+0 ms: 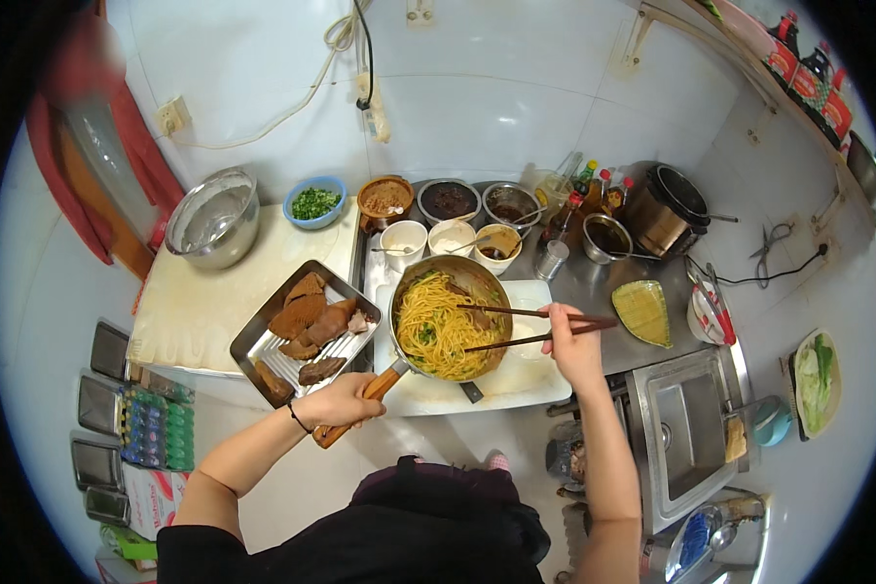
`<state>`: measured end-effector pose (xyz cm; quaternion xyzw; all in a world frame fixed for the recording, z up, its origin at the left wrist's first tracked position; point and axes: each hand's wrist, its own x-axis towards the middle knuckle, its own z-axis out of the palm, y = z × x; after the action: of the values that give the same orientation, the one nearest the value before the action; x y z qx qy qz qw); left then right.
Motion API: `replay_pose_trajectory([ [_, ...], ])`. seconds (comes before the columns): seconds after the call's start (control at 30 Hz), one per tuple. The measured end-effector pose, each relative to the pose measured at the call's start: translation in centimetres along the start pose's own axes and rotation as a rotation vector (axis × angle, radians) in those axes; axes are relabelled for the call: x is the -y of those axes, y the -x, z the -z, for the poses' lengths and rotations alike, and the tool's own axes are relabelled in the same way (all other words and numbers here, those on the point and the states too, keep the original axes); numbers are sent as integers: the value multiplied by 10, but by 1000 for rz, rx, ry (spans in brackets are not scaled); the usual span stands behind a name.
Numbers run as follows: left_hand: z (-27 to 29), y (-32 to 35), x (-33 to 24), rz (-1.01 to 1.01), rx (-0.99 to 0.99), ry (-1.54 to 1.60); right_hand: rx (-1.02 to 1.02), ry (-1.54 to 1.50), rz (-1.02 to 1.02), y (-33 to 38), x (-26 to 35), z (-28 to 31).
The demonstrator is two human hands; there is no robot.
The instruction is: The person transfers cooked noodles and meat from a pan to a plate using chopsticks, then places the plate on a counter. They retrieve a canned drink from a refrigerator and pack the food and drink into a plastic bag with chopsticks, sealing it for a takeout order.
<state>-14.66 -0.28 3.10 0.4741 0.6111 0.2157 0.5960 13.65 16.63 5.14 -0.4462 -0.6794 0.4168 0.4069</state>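
Observation:
My left hand [346, 403] is wrapped round the wooden handle of a saucepan [502, 295]. Yellow noodles [436, 326] with bits of green and brown fill the pan, which is over a white cutting board [532, 387]. In my right hand [574, 352] is a pair of dark chopsticks [516, 341]; their tips reach into the noodles, spread apart. Left of the pan, a metal tray [246, 341] holds several pieces of brown cooked meat [300, 313], its corner close to my left hand.
Behind the pan are white tubs [403, 243], sauce pots [448, 200] and a blue bowl [314, 224] of chopped greens. A steel bowl [214, 234] stands far left. Right are bottles [587, 180], a cooker [664, 209], a yellow basket [642, 313] and a sink [689, 428].

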Motion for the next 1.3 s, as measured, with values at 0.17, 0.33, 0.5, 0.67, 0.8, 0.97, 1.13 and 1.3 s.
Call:
replay_pose_trajectory([
  [0.17,-12,3,-29,18,46,11,-18,-239,-283,-21,-29,32],
  [0.33,-33,-22,-74,60,14,-75,-32,-428,-475,-27,-62,52],
  [0.5,-64,-58,-96,82,3,-171,-121,-698,-578,-24,-93,44],
  [0.67,-89,-72,-113,94,-39,-258,-150,-835,-666,-22,-116,58],
  [0.8,-98,-71,-113,130,-29,-169,-146,-995,-700,-20,-134,62],
  [0.97,-110,-69,-113,125,-84,-104,-125,-1137,-709,-23,-140,64],
  [1.13,-118,-69,-109,114,-135,23,-116,-1168,-701,-32,-130,67],
  [1.3,-123,-76,-104,108,-214,64,-126,-1169,-690,-50,-121,68],
])
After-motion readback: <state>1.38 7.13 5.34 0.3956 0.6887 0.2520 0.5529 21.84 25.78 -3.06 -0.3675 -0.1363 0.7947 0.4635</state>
